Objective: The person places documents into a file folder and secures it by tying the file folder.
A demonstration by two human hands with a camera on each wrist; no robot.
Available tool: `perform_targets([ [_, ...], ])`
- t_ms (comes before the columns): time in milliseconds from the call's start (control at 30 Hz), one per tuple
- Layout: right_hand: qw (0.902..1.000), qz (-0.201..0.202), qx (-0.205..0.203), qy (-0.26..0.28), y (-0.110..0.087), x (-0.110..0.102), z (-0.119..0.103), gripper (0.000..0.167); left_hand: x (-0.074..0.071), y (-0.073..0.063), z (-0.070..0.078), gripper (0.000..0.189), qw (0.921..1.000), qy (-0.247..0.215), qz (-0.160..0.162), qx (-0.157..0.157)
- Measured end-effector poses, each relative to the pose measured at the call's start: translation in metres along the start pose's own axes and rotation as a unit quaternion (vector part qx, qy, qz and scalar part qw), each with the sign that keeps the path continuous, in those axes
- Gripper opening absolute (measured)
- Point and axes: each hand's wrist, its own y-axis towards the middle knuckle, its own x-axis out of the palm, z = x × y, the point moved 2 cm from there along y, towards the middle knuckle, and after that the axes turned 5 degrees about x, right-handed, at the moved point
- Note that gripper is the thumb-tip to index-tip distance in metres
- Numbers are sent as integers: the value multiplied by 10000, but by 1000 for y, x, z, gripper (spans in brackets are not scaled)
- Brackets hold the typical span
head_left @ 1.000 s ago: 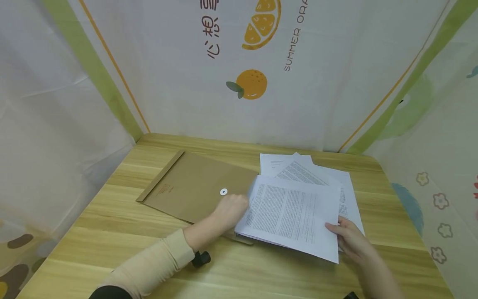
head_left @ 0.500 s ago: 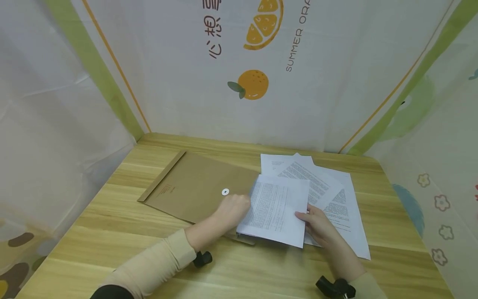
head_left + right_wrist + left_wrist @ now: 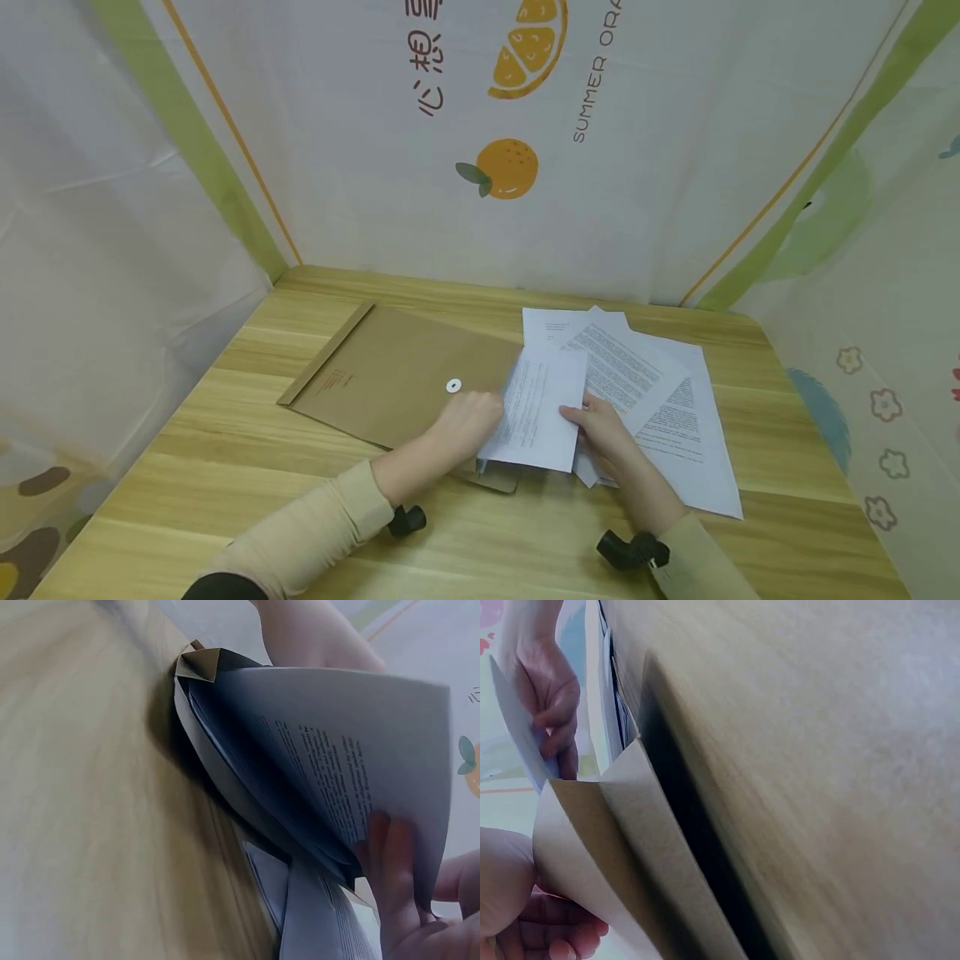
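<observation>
- A white curtain (image 3: 337, 183) printed with an orange (image 3: 507, 168) and lettering walls in a wood-grained counter (image 3: 225, 467), where a person in beige sleeves works with both hands amid paperwork.
- A brown folder (image 3: 390, 358) lies flat and angled on the counter, its mouth facing the right hand, an arrangement that seems meant to give papers a straight path between hand and pocket.
- The left hand (image 3: 465, 421) is curled at that mouth, its grip closed and apparently pinching the raised upper panel; the exact finger contact is partly hidden. The lift likely serves to hold the two panels apart, and the left wrist view shows a clear gap between them.
- The right hand (image 3: 611, 433) pinches the outer edge of a printed paper (image 3: 543, 400), thumb on one face and fingers on the other, its grip closed down to the paper's thickness. Holding the far edge presumably leaves the opposite end free at the mouth.
- The paper is partly inside the folder, its outer portion exposed; whether it is one sheet or several cannot be told.
- Beyond the right hand, loose sheets (image 3: 686, 417) overlap in a fan on the counter, close by and probably within easy reach.
</observation>
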Motion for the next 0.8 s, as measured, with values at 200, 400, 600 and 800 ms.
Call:
perform_targets([
  [200,9994,262,65,-229,11,6,-3,39,0,-1,1,14,9998,144,78,69],
  [400,9995,230,47,-198,17,16,-4,39,0,-2,1,10,9998,140,73,90],
  [600,9997,61,-22,-253,22,33,-5,36,-2,-2,4,8,9999,50,80,135],
  [800,9998,40,61,-185,30,50,-4,30,-3,-2,7,6,9998,-58,47,158],
])
